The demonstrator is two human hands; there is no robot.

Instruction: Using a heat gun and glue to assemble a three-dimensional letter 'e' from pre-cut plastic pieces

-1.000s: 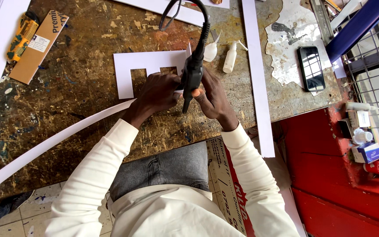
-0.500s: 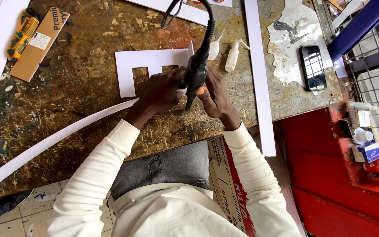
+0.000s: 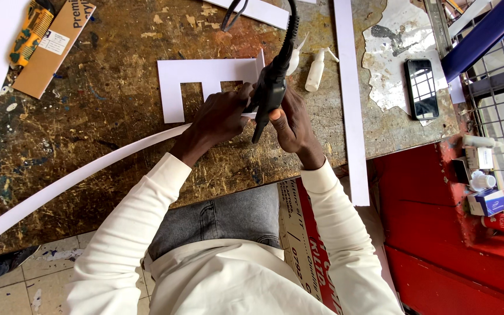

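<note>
Closest to you, your left hand lies clenched over the near end of a long, thin white strip that curves away toward 8 o'clock across the worn, paint-stained wooden workbench. Its fingertips press the strip against the lower edge of the flat white cut-out letter panel, which lies just beyond at 12 o'clock. Your right hand grasps the black corded hand tool, its tip pointing down at the spot where strip and panel meet; the cable runs off at 12 o'clock.

As a judgement, the edging work looks barely begun: only the strip's end sits against the panel by your fingers, while most of the strip lies loose on the bench, and the rest of the panel's outline shows no strip. Whether the joint has bonded I cannot tell.

For room, the bench is open at 9 to 10 o'clock, out to the yellow tool on a brown cardboard box. At 1 o'clock two small white squeeze bottles stand near the tool. A long straight white strip bars the right at 3 o'clock, with a black smartphone past it near the bench edge.
</note>
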